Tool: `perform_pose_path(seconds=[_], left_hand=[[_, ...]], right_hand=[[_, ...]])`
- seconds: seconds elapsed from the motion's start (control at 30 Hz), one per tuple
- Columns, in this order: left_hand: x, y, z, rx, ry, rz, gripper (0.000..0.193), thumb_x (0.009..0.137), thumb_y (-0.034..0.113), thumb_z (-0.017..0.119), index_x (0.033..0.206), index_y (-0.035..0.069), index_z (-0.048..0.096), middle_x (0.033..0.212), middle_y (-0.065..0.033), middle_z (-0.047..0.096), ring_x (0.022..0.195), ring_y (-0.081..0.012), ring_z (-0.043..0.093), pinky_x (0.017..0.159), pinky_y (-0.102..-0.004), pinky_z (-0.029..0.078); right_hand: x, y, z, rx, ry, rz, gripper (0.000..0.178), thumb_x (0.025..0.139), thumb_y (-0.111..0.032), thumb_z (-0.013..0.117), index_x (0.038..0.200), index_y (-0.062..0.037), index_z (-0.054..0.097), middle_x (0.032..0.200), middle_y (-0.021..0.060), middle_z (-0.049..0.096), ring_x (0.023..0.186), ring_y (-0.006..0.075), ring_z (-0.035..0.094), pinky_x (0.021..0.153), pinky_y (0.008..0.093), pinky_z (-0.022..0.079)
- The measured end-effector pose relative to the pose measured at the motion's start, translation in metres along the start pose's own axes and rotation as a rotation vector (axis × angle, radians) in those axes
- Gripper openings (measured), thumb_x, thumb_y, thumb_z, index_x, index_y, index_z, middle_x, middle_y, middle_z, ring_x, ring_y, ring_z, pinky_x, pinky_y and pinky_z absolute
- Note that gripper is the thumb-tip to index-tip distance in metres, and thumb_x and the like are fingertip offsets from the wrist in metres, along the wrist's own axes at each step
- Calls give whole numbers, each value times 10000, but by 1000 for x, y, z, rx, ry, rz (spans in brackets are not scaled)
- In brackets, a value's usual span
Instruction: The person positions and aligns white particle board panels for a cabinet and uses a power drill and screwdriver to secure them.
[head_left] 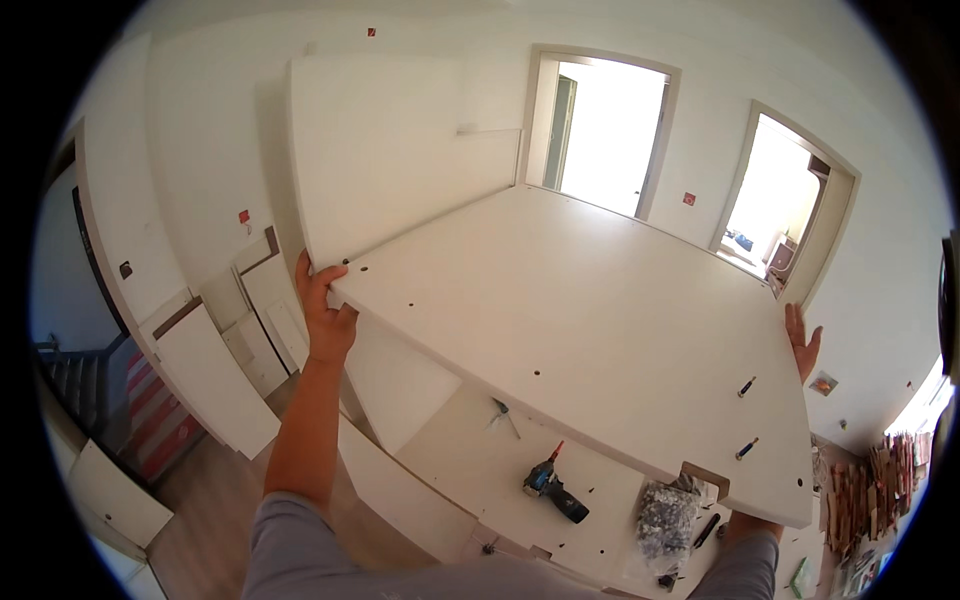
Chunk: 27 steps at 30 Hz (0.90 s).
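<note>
A: What step is going on?
B: Judging by the pose, positioning. The big white board (580, 290) is spanning mid-view, its 10 o'clock edge running along the upright board (400, 130) at 11 o'clock. I can't tell whether they are joining yet.
A: And the hands?
B: At 9 o'clock, the left hand (328, 300) is gripping the corner. At 3 o'clock, the right hand (803, 342) is showing its fingers past the edge; the board is hiding the rest, so I can't tell its grip.
A: What is the next move calling for?
B: Probably level support on both sides, without knocking the 2 pegs (747, 448) sticking up at 4 o'clock. The drill (553, 487) is lying below, between 5 and 6 o'clock.
</note>
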<state>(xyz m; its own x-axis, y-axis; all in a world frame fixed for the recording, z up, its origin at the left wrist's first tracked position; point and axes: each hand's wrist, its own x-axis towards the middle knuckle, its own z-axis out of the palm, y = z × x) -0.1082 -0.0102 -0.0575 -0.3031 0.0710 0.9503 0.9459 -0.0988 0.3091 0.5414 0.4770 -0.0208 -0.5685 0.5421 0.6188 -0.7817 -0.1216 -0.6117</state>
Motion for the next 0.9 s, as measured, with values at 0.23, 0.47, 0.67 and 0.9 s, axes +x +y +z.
perform_pose_path(seconds=[0.23,0.47,0.67,0.9], left_hand=[[0,8,-1,-18,-30,19,651,752,-158,699,1300,163,555,1577,-150,311,1462,-337,357,1218,-440,298],[-4,20,2,-17,-9,-110,720,747,-84,772,1384,151,532,1569,-158,321,1460,-343,356,1202,-448,322],[-5,19,-5,11,-12,-77,711,775,-161,671,1411,99,486,1534,-139,351,1455,-314,361,1218,-410,291],[-12,-6,-13,245,-2,-79,735,772,-126,709,1429,94,460,1473,-180,426,1411,-345,403,1211,-436,301]], right_hand=[[13,16,48,9,518,-184,632,1070,-486,436,1536,-60,460,1590,70,460,1386,254,503,1170,413,386],[9,18,54,-194,335,-85,513,1073,-385,488,1452,-43,540,1313,153,681,1128,262,686,960,416,563],[2,34,80,-490,-22,-246,508,1063,-361,497,1441,-25,547,1429,161,599,1294,253,587,1097,378,464],[-9,45,36,-282,306,-77,445,1046,-219,514,1431,2,548,1457,134,578,1339,207,546,1182,358,375]])
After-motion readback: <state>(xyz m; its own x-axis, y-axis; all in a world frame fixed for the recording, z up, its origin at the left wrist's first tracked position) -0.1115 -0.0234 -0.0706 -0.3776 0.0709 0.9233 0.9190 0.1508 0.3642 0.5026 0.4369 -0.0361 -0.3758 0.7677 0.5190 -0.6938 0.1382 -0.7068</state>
